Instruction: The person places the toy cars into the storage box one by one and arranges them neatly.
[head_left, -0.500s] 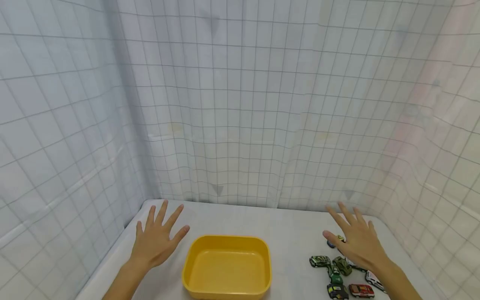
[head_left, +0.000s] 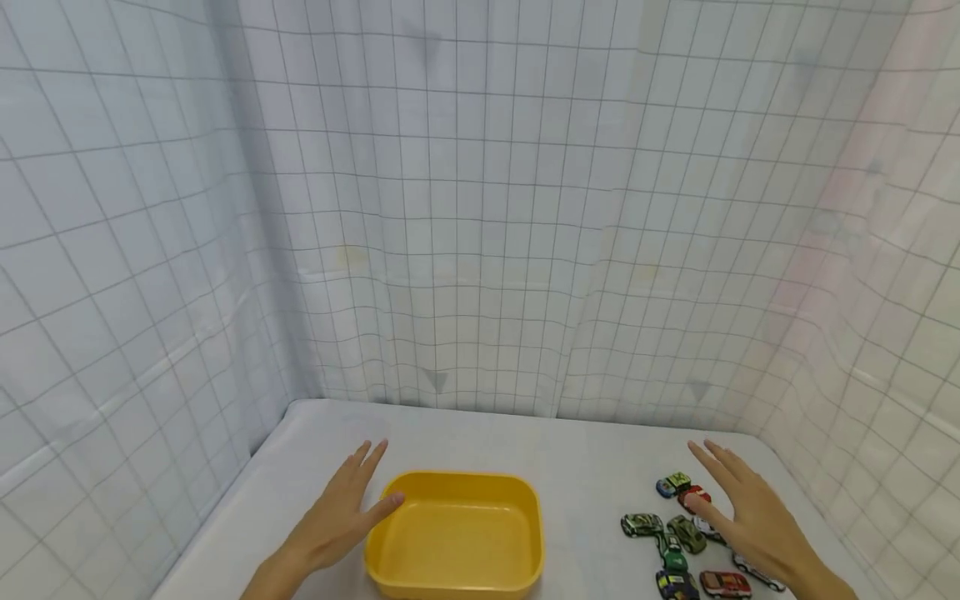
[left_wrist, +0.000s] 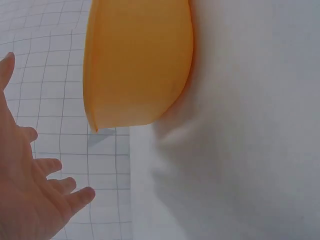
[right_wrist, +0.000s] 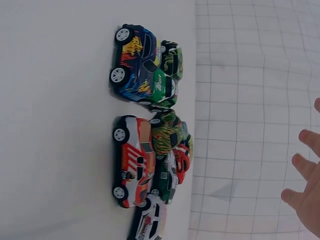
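Note:
A yellow rectangular tub (head_left: 453, 546) sits at the table's front middle, its inside bare. My left hand (head_left: 333, 517) hovers by its left rim with fingers extended and holds nothing; the left wrist view shows the tub's side (left_wrist: 137, 65) apart from the fingers. Over on the right, my right hand (head_left: 761, 521) is held above a group of small toy cars, fingers straight and nothing in them. Among these are a red car (head_left: 725, 583), a dark flame-patterned car (right_wrist: 135, 62), a camouflage car (head_left: 642, 524) and a white car (right_wrist: 150, 218). The hand partly covers some cars.
A white cloth covers the table (head_left: 585, 475). Grid-patterned white curtains (head_left: 480, 208) stand around its back and both sides. A yellow-green and blue car (head_left: 673, 484) lies at the far end of the group.
Both hands have turned from palms-down with spread fingers to a more edge-on pose, and lowered. The left moved right toward the tub; the right moved slightly right, uncovering more cars.

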